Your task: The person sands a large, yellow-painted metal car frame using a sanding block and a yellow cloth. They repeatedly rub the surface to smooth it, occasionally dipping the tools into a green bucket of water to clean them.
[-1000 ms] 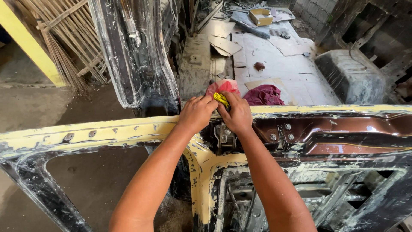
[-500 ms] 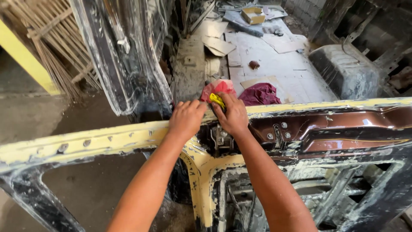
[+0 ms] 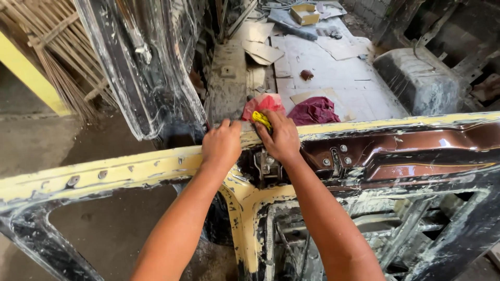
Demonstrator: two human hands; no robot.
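Both arms reached forward over the door frame (image 3: 130, 169) (cream-painted). Left hand (image 3: 221, 145) lay half-curled on its edge, holding nothing. Right hand (image 3: 281, 138) gripped a yellow tool (image 3: 261, 120).

Small open yellowish-tan cardboard box (image 3: 304, 13), top centre of frame, far end of pale floor panel, flaps up, inside looks empty. Flat torn pieces of beige cardboard sheet (image 3: 262, 51) upper centre, just left of and below box, scattered, overlapping. More flat cardboard (image 3: 341, 48) right of those. No labels, signs or screens visible.
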